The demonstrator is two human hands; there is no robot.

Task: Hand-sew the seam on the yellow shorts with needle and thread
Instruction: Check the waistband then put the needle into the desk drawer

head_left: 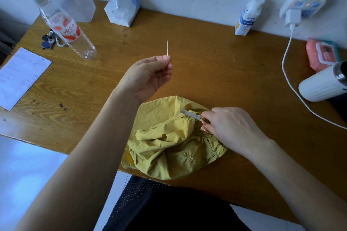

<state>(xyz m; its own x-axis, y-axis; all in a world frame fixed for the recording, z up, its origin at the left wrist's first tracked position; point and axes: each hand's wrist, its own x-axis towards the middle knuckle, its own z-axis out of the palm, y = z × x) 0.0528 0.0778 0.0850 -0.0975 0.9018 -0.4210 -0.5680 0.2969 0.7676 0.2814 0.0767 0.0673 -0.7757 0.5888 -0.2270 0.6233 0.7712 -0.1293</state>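
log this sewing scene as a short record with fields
left hand: pinches needle, held upright above the table
right hand: holds small scissors, blades parted, over the fabric
yellow shorts: crumpled in a heap at the near edge of the table
stage: no stitch being made

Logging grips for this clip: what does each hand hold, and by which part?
The left hand pinches the needle by its lower end. The right hand grips small scissors by their handles, blades open over the yellow shorts.
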